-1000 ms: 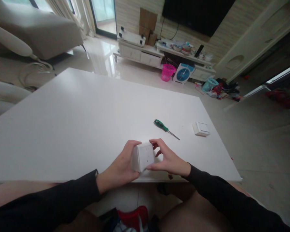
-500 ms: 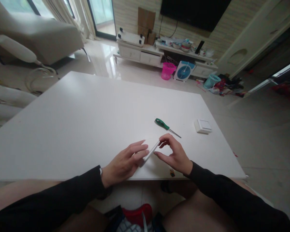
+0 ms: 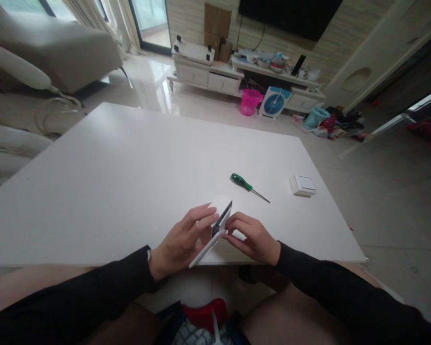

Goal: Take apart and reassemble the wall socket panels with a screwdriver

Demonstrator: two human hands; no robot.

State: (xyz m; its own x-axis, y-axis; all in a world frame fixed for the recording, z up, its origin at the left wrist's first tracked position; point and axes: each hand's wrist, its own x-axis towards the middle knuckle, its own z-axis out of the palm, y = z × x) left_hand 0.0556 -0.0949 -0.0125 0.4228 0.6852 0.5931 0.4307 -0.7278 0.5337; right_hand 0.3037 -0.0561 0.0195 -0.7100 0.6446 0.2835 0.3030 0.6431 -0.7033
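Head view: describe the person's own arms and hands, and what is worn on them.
Both arms wear long, plain black sleeves, the left sleeve and the right sleeve, reaching the wrists. The left hand and right hand are ungloved. A small whitish edge or band shows at the left cuff, too blurred to identify.

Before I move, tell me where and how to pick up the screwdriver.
Probably by its green handle, coming from above and closing across its long sides: the screwdriver lies flat on the table, and the handle is thicker than the metal shaft.
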